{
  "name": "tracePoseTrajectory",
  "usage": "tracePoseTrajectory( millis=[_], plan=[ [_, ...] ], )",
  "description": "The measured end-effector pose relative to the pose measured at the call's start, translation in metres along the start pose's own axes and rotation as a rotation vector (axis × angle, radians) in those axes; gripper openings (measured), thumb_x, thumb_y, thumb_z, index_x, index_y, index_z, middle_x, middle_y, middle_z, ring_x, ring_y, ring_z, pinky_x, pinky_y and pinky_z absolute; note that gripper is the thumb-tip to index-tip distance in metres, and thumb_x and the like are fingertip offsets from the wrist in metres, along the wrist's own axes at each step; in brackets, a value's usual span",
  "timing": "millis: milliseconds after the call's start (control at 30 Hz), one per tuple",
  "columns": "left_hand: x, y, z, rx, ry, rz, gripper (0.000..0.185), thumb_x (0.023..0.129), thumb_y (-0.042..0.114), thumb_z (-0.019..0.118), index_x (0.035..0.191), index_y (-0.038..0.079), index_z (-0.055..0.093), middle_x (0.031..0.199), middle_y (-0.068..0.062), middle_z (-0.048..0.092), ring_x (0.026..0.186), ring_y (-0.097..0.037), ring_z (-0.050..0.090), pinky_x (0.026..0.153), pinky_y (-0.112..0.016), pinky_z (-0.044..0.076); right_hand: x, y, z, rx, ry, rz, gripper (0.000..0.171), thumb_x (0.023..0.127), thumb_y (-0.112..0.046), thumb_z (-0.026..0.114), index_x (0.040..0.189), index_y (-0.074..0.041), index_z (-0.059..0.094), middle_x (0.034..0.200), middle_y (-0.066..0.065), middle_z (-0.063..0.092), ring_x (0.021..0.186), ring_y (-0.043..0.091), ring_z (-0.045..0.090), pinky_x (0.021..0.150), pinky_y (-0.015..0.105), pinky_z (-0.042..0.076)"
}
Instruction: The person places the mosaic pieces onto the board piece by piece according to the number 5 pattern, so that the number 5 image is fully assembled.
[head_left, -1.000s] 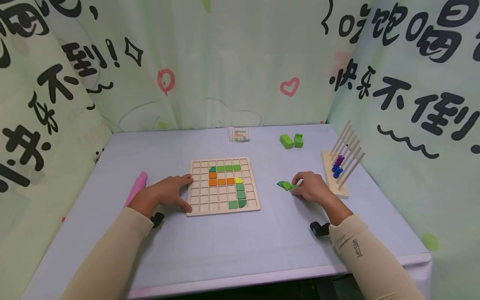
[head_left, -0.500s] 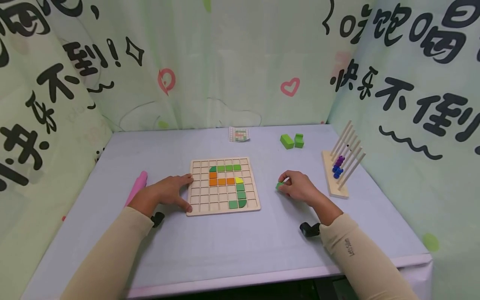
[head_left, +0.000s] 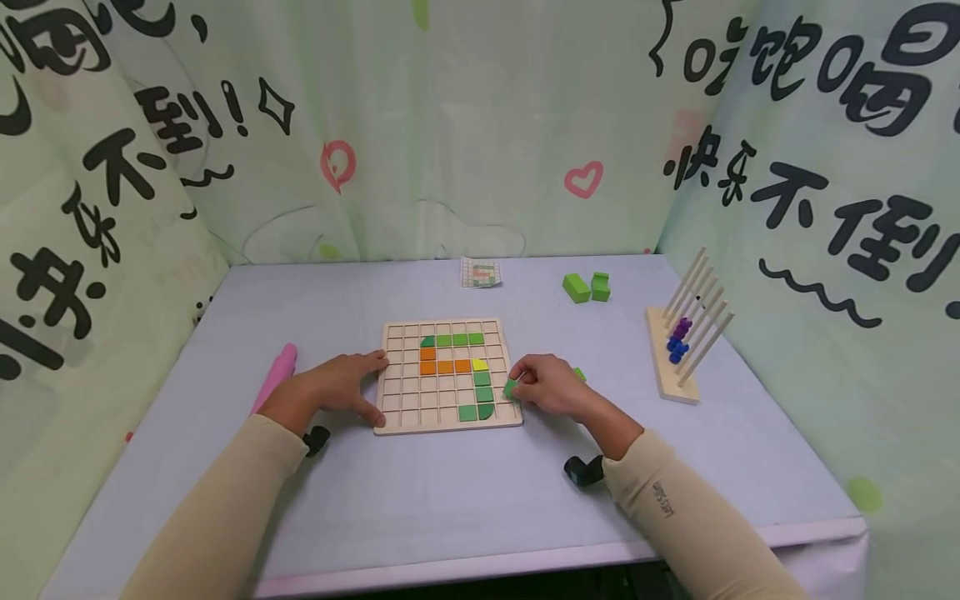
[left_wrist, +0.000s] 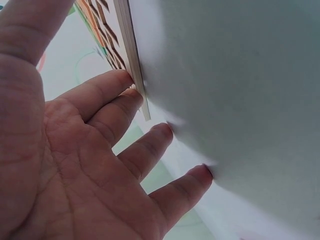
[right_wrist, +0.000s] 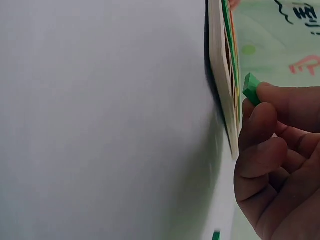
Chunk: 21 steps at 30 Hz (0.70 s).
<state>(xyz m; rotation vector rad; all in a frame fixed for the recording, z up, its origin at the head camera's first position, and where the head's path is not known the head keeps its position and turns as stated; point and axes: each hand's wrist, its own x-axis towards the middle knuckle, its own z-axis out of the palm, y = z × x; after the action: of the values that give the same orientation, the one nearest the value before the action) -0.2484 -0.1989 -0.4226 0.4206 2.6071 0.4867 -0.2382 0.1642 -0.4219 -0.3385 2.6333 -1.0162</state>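
A wooden grid board [head_left: 405,400] lies mid-table, its cells partly filled with green, orange and yellow tiles. My left hand [head_left: 335,385] rests against the board's left edge, thumb and fingers spread. In the left wrist view, the fingers [left_wrist: 107,92] look extended, two of them touching the board's side. Over the board's right edge, my right hand [head_left: 553,385] pinches a small green tile [head_left: 510,389] between thumb and finger. That green tile [right_wrist: 251,89] shows tilted at the fingertips in the right wrist view. Another green tile [head_left: 580,374] lies on the table, partly hidden by the right hand.
A peg rack [head_left: 672,358] with blue and purple beads stands at the right. Two green blocks [head_left: 577,288] and a small patterned card [head_left: 481,272] lie toward the back. Left of the board, a pink object [head_left: 279,375] is partly covered by the left arm. Printed curtains enclose the table.
My right hand has picked up a green tile from the small group on the right and carried it left to the board's right edge. The left hand has stayed put.
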Motion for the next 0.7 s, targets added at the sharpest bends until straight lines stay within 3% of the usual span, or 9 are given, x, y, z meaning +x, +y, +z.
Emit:
tracePoseTrajectory(
  millis=[200, 700],
  plan=[
    [0.0, 0.0, 0.0, -0.013, -0.003, -0.004, 0.109, 0.075, 0.043, 0.093, 0.163, 0.012, 0.035, 0.173, -0.01, 0.025, 0.157, -0.042, 0.025, 0.125, -0.057, 0.028, 0.005, -0.018, 0.016, -0.022, -0.032, -0.065, 0.011, 0.094, -0.011, 0.073, 0.104, -0.007, 0.068, 0.089, 0.003, 0.064, 0.083, 0.016, 0.056, 0.071, 0.026, 0.047],
    [-0.001, 0.001, -0.002, -0.007, -0.009, -0.013, 0.109, 0.076, 0.043, 0.092, 0.163, 0.013, 0.034, 0.173, -0.009, 0.025, 0.156, -0.041, 0.025, 0.125, -0.058, 0.028, 0.015, -0.062, 0.052, -0.128, -0.119, -0.225, 0.004, 0.094, -0.011, 0.074, 0.094, -0.014, 0.071, 0.081, -0.005, 0.066, 0.076, 0.012, 0.057, 0.069, 0.025, 0.047]
  ],
)
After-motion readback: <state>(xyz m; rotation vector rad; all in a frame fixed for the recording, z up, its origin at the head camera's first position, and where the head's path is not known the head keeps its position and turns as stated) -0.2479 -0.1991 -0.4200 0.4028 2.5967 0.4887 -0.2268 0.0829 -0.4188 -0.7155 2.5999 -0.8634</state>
